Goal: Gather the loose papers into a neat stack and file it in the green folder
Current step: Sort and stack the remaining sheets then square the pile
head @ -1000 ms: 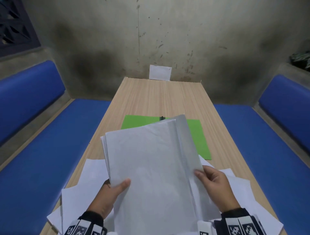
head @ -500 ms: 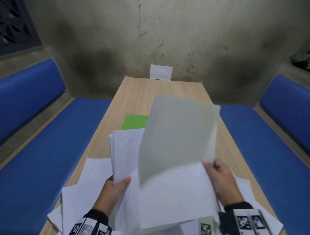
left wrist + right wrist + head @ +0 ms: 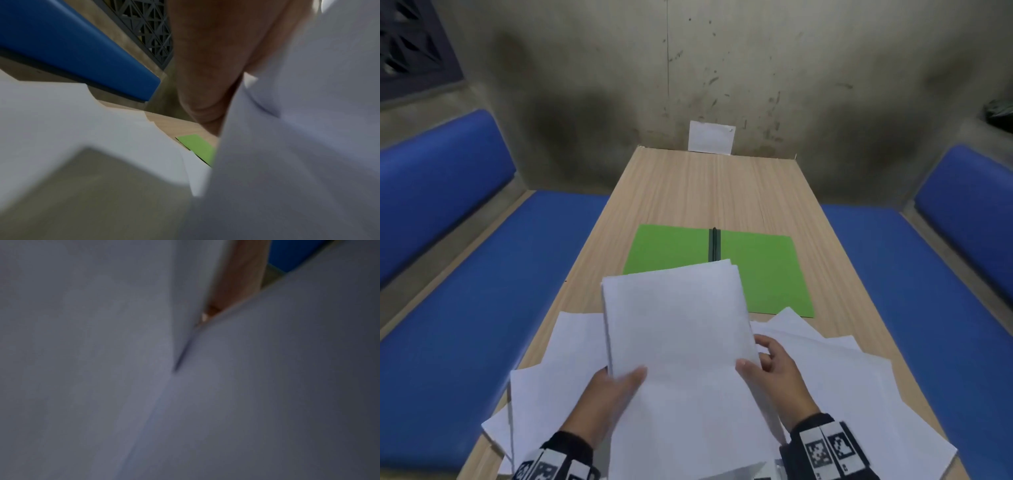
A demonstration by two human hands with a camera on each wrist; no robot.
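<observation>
Several sheets form the stack (image 3: 681, 329), now flat again, the lifted page down. Left hand (image 3: 609, 401) thumb-pinches its edge; right hand (image 3: 774, 373) grip steadies the other. Green folder (image 3: 763, 274) lies open beyond the grip; loose papers (image 3: 859, 394) litter the desk (image 3: 709, 192) beneath.

My right wrist view is all blurred paper (image 3: 123, 369); in my head view the stack (image 3: 681, 342) covers the green folder (image 3: 767, 274)'s lower middle.
</observation>
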